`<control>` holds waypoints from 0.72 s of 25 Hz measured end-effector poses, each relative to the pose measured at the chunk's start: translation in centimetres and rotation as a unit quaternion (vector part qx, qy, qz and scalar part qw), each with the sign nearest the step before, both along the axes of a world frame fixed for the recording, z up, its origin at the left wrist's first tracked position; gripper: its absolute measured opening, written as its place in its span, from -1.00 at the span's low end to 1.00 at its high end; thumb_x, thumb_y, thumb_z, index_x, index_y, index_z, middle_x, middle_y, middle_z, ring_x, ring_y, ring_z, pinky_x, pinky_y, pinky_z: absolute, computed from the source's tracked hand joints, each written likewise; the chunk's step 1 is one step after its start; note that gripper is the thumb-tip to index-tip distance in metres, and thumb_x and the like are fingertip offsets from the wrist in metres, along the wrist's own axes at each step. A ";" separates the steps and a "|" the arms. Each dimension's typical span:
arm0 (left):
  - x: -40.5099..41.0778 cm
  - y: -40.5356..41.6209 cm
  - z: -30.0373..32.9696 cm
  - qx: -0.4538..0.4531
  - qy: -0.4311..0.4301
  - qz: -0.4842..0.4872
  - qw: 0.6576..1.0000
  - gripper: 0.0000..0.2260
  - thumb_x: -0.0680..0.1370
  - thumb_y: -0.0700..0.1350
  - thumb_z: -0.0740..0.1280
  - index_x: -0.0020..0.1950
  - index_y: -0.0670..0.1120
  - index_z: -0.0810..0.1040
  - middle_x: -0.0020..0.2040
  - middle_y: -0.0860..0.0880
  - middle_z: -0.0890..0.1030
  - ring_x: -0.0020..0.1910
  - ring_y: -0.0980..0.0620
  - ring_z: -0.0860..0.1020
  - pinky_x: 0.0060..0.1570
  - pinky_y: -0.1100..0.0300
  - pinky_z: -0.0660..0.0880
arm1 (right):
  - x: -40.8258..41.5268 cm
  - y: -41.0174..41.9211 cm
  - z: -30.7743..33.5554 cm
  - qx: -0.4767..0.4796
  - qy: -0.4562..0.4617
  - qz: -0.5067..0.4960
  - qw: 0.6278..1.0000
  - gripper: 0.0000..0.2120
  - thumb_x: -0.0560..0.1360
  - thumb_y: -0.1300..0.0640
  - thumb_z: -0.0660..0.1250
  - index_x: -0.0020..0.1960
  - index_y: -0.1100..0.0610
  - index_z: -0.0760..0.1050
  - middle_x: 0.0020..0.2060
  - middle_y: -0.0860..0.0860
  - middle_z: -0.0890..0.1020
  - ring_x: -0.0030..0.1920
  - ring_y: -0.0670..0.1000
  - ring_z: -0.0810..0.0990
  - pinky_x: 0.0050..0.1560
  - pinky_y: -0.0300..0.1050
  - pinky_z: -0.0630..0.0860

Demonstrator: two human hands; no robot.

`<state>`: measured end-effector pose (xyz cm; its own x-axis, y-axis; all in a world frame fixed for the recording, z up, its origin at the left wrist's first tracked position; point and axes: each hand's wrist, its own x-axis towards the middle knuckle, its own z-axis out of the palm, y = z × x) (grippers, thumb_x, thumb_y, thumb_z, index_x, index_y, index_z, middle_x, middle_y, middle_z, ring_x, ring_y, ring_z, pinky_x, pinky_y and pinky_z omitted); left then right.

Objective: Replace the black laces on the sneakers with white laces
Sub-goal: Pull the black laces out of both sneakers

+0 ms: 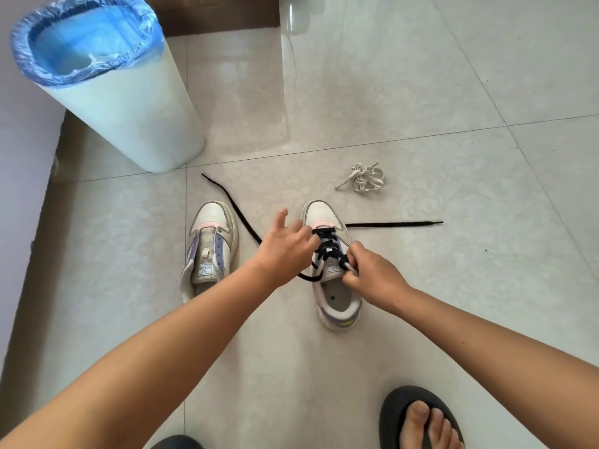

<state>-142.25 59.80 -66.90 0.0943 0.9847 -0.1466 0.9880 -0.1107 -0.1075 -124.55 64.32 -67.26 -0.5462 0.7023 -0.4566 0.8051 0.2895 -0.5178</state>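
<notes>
Right hand (369, 277) is curled at the top eyelets of the right-side sneaker (334, 270), thumb and fingers pinching a pale lace-like end at the tongue; exactly what is pinched cannot be made out. Left hand (285, 244) reaches across the same shoe, its fingers at the crossed black lace (327, 246) near the lower eyelets, with the thumb lifted free; whether those fingers actually grip the lace cannot be told, as they are partly hidden. This black lace remains threaded through the shoe, with one end trailing straight out on the floor to the right and a loop hanging off the shoe's left side. Left-side sneaker (210, 247) stands just beside it, toes pointing away, with bare eyelets. A second loose black lace (233, 205) lies on the floor tiles (453, 286) between the two shoes, running diagonally up toward the bin. White laces (361, 178) sit bundled on the tiles beyond the right-side sneaker, apart from it. White bin (129, 102) with a blue liner stands at far left. One sandalled foot (421, 419) shows at the bottom edge.
</notes>
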 end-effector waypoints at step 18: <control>0.4 -0.3 -0.7 -0.292 -0.502 0.400 0.709 -0.64 0.56 0.15 0.21 -0.25 -0.07 0.55 -0.20 -0.01 0.59 -0.25 0.05 0.47 -0.15 0.19 0.39 | 0.6 1.0 0.4 0.039 -0.041 0.018 0.998 -0.84 0.47 0.17 0.23 -0.11 0.09 0.22 -0.25 -0.01 0.41 -0.26 0.07 0.37 -0.29 -0.07 0.26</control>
